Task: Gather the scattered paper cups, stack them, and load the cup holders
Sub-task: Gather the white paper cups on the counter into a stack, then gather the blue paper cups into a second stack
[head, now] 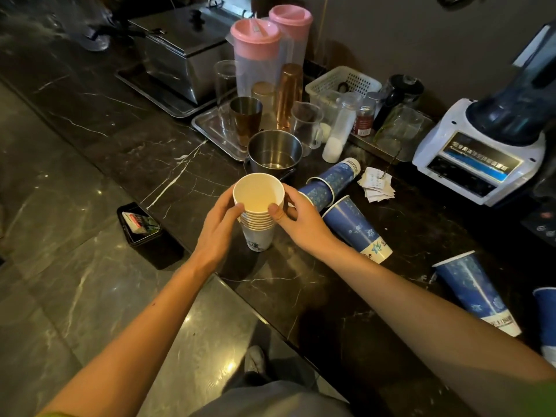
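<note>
White paper cups, nested into one upright stack (258,215), stand on the black marble counter (168,164) between the two hands. Left hand (217,233) wraps the stack's left side, fingers curled around the bunched rims; right hand (296,219) closes on the opposite side, thumb pressed on the rims just below the open top cup. Both hands grip the stack – its base appears to touch the counter, though I cannot be sure.

Just beyond the right hand lie blue paper cups on their sides: a nested pair (331,183) pointing away, and a single one (358,230) touching the right wrist's far side. Further right of that forearm, another blue cup (478,293) lies tipped, with one more (546,320) at the frame edge.

Directly past the fingertips sits a steel pail (274,153), and behind it a metal tray (216,130) crowded with shakers and glasses, backed by two pink-lidded pitchers (255,55). Far right of the right hand stands a white blender (487,145), with folded paper slips (376,185) in front of it – left of the left hand, a small black box (140,225) rests at the counter's edge
</note>
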A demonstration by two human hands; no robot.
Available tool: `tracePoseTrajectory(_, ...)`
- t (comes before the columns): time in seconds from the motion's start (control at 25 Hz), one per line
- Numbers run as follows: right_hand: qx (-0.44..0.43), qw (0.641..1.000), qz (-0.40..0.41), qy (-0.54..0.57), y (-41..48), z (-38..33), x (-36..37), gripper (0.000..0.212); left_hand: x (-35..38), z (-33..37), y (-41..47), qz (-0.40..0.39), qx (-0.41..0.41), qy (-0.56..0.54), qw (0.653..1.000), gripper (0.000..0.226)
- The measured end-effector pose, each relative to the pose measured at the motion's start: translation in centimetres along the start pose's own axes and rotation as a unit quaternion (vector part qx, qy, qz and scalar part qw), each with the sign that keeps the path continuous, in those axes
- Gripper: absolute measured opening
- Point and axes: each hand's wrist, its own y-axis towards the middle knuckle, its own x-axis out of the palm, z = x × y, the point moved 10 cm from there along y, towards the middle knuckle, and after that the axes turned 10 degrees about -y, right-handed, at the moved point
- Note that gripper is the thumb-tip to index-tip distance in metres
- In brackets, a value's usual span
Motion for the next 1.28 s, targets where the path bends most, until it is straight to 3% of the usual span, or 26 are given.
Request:
tracePoseTrajectory(0.4,-0.010,0.999,-0.040,0.023,-1.2,0.2,-0.2,0.066,0.1,0.6,-1.6,0.070,0.025,0.045,0.996,0.054)
tracePoseTrajectory(0.56,0.021,0.999,-0.012,0.045,-3.1,1.8,-3.0,0.063,0.5,5.8,-3.7,0.141,0.177,0.124,0.966,0.047)
tracePoseTrajectory(0.68,0.026,0.997,0.048,0.049,-5.2,3.6,-7.2,0.055,5.1,9.1,-5.3,0.089,0.284,0.158,0.941,0.036)
tracePoseTrajectory(0.8,0.044,0.988,0.147,0.035,-9.2,7.2,-13.9,0.051,12.9,8.8,-5.8,-0.018,0.293,0.125,0.948,0.032)
tracePoseTrajectory(0.92,0.062,0.975,0.213,-0.007,-13.0,9.5,-18.7,0.050,18.4,6.1,-5.6,-0.075,0.252,0.108,0.959,0.027)
tracePoseTrajectory(1.0,0.097,0.960,0.259,-0.042,-16.3,12.4,-22.2,0.051,22.6,3.2,-5.2,-0.091,0.152,0.077,0.981,0.025)
tracePoseTrajectory(1.08,0.127,0.952,0.262,-0.092,-17.9,14.4,-23.7,0.056,23.4,-0.8,-4.2,-0.038,0.011,0.034,0.999,0.035)
tracePoseTrajectory(1.16,0.187,0.934,0.264,-0.153,-20.2,17.0,-25.7,0.064,25.1,-5.6,-3.6,0.001,-0.138,-0.030,0.990,0.050)
tracePoseTrajectory(1.28,0.260,0.913,0.218,-0.228,-22.3,20.1,-26.7,0.077,24.6,-9.7,-2.5,0.083,-0.232,-0.046,0.968,0.072)
